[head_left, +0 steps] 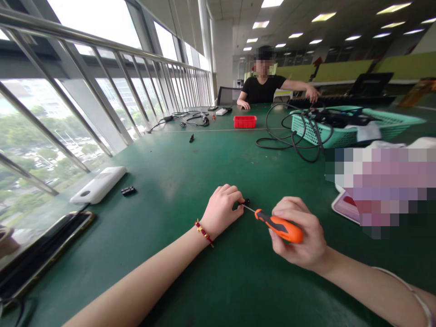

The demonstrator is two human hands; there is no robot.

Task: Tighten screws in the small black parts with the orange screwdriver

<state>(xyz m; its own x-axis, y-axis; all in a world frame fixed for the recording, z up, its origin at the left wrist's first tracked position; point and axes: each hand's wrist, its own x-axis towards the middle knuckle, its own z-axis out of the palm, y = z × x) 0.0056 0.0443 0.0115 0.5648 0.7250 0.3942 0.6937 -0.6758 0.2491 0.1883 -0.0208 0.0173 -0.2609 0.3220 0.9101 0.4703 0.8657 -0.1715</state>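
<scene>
My right hand (301,231) is closed around the orange and grey handle of a screwdriver (281,227). Its thin metal shaft points left, and the tip reaches a small black part (245,201) at the fingertips of my left hand (225,204). That hand rests on the green table (177,272) with thumb and fingers pinched on the black part, most of which they cover. What kind of part it is, I cannot make out. Another small black piece (128,190) lies on the table to the left.
A white power bank (99,185) and a dark phone (44,254) lie at the left. Farther off are a red bin (245,121), black cables (195,119) and a teal basket (350,131) with cables. A person in a black shirt (262,91) sits at the far end, one arm reaching toward the basket.
</scene>
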